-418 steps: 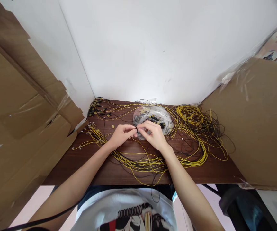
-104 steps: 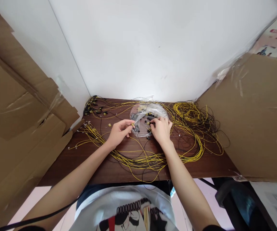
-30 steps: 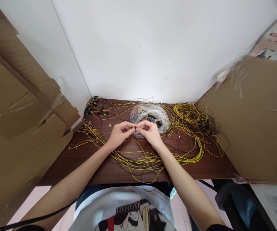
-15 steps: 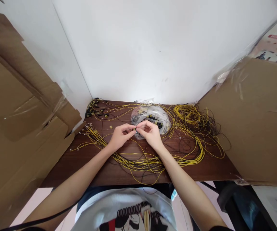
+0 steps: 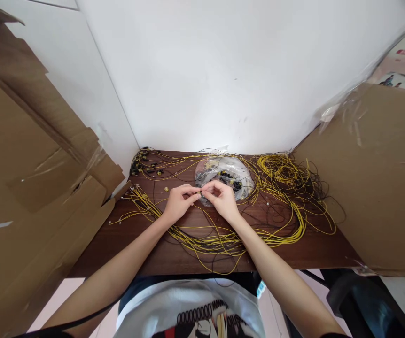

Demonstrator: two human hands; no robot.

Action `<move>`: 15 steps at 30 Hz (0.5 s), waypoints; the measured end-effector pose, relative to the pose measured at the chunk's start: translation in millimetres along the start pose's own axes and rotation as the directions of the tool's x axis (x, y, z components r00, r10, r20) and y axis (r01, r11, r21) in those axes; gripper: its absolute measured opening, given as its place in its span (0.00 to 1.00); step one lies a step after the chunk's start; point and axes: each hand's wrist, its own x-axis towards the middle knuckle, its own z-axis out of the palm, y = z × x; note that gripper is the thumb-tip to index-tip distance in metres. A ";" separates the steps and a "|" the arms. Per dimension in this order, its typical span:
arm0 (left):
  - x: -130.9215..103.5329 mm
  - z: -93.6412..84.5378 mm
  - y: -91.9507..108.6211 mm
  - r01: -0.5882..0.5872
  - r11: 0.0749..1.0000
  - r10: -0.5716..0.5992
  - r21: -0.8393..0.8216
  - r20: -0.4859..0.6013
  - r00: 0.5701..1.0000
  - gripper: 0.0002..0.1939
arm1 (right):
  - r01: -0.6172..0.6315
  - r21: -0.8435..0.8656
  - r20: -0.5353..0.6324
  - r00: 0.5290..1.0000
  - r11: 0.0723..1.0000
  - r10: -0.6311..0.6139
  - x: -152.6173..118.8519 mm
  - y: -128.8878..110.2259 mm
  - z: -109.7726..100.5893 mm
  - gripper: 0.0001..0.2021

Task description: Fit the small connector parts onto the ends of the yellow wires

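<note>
My left hand [image 5: 180, 203] and my right hand [image 5: 222, 199] meet fingertip to fingertip above the middle of the table. Between them they pinch a small dark and yellow connector [image 5: 200, 192], mostly covered by the fingers. Just behind the hands lies a clear plastic bag [image 5: 207, 169] with small black and yellow connectors [image 5: 229, 178] in it. Under the wrists runs a bundle of yellow and black wires [image 5: 202, 243], curving from the left round to the right.
More wires lie in a tangled heap [image 5: 282, 171] at the back right. Black and yellow connectors [image 5: 139, 162] are gathered at the back left, and one yellow piece [image 5: 166, 189] lies alone. Cardboard walls stand left [image 5: 40, 188] and right [image 5: 375, 188], with a white wall [image 5: 202, 84] behind.
The view has shifted slightly, so everything sits a little farther right and lower. Both hands keep their pinch on the connector with hardly any movement.
</note>
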 end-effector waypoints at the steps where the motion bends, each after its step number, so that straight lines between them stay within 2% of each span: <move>1: 0.0 0.2 0.1 0.000 1.000 0.000 0.005 -0.004 1.000 0.11 | -0.014 0.010 0.003 1.000 1.000 0.014 0.5 0.7 0.2 0.04; 5: 0.3 0.5 -0.4 0.004 0.999 -0.003 0.036 -0.023 1.000 0.10 | -0.061 0.085 0.014 0.998 0.995 0.060 2.2 3.4 1.4 0.06; 10: -0.3 -2.6 1.2 -0.048 0.980 0.061 0.192 -0.058 0.996 0.09 | -0.118 0.195 0.015 0.993 0.974 0.117 5.5 6.1 5.6 0.07; 15: -1.0 -6.6 8.5 -0.082 0.959 0.097 0.272 -0.041 0.994 0.10 | -0.152 0.279 0.052 0.988 0.948 0.144 14.8 3.6 7.6 0.11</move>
